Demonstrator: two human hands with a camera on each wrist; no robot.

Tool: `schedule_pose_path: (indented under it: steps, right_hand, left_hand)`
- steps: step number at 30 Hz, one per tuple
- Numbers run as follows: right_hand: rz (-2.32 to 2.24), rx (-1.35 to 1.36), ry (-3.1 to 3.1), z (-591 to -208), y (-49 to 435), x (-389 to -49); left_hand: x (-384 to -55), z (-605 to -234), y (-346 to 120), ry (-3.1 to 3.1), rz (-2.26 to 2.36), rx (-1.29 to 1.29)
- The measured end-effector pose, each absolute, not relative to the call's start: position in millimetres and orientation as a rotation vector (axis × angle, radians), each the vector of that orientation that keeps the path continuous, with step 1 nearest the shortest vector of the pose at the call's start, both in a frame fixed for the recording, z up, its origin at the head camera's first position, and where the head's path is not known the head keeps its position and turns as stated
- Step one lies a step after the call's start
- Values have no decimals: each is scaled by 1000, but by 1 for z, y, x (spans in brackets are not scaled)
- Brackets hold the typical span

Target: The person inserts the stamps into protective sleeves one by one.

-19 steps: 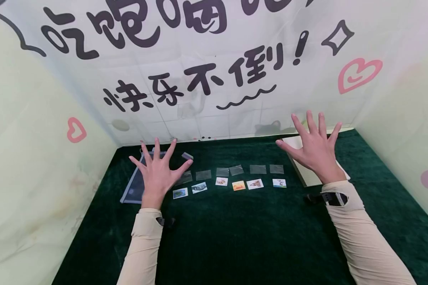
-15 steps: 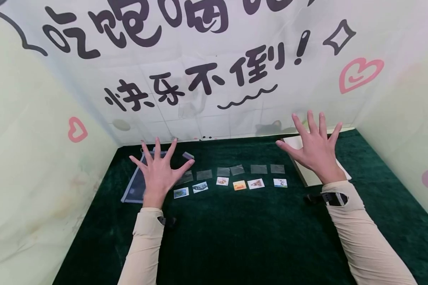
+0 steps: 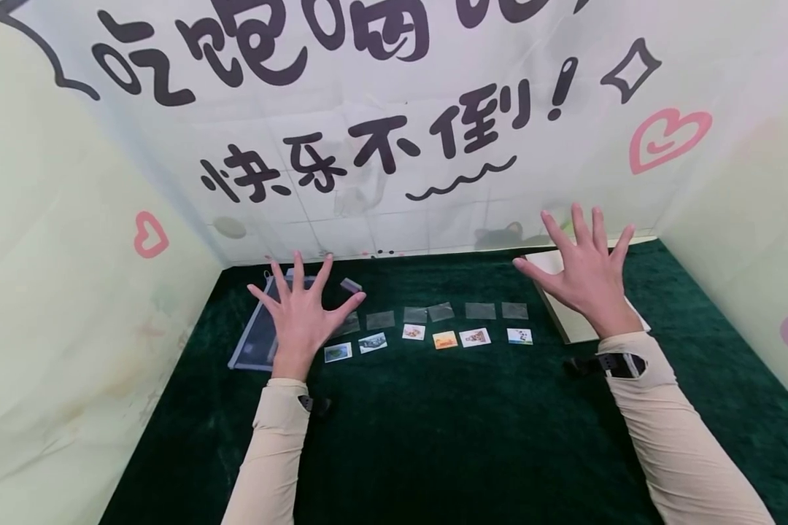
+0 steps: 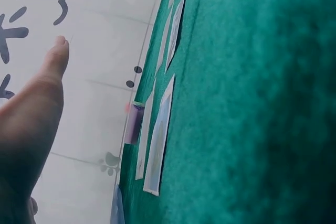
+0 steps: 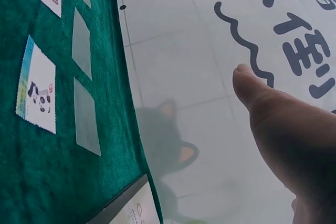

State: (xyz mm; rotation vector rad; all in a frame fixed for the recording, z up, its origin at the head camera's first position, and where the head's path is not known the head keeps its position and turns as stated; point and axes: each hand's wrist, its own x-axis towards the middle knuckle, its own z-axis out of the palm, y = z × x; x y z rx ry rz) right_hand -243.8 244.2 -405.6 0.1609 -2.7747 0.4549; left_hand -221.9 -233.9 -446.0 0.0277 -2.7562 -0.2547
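Observation:
My left hand (image 3: 302, 313) hovers with fingers spread over a blue-edged mesh zip pouch (image 3: 252, 339) at the left, holding nothing. My right hand (image 3: 587, 277), also spread wide, hangs above a pale flat book or box (image 3: 568, 324) at the right. Between them lies a row of small picture stamps: a blue-green one (image 3: 338, 353), a grey-blue one (image 3: 372, 343), an orange one (image 3: 444, 340) and several others. The panda stamp (image 5: 38, 95) shows perforated edges in the right wrist view. Behind the row lie several clear sleeves (image 3: 480, 311).
A small purple block (image 3: 351, 285) lies near the back edge, beyond the left hand's thumb. Dark green cloth (image 3: 433, 430) covers the table. A printed white curtain (image 3: 368, 219) hangs along the back, with pale curtains on both sides.
The head view has shifted slightly, so the whole scene sits a little farther right. Both hands stay spread above the table, and the stamps and sleeves lie as before.

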Motion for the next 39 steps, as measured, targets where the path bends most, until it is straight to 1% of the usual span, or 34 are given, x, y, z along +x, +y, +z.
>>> schedule_pose_path:
  steps: [6, 14, 19, 24, 31, 34, 39]
  right_hand:
    - [476, 178, -2762, -405, 251, -238]
    - [640, 248, -2660, -412, 251, -227]
    - [778, 292, -2683, -422, 246, -226]
    - [891, 414, -2805, -434, 247, -230]
    - [980, 516, -3006, -451, 251, -237]
    - [1000, 550, -3013, -455, 250, -240]
    - [979, 595, -3028, -457, 247, -241]
  left_hand:
    - [-221, -443, -215, -2721, -275, -49]
    - [-211, -437, -171, -2708, -260, -259]
    - [-198, -439, -134, -2752, -358, -473]
    - [-187, -446, -94, -2811, -475, -693]
    - [-182, -449, -34, -2853, -454, -968]
    - [-185, -451, -13, -2877, -418, -1011]
    - [-192, -452, 9, -2905, -369, -1005]
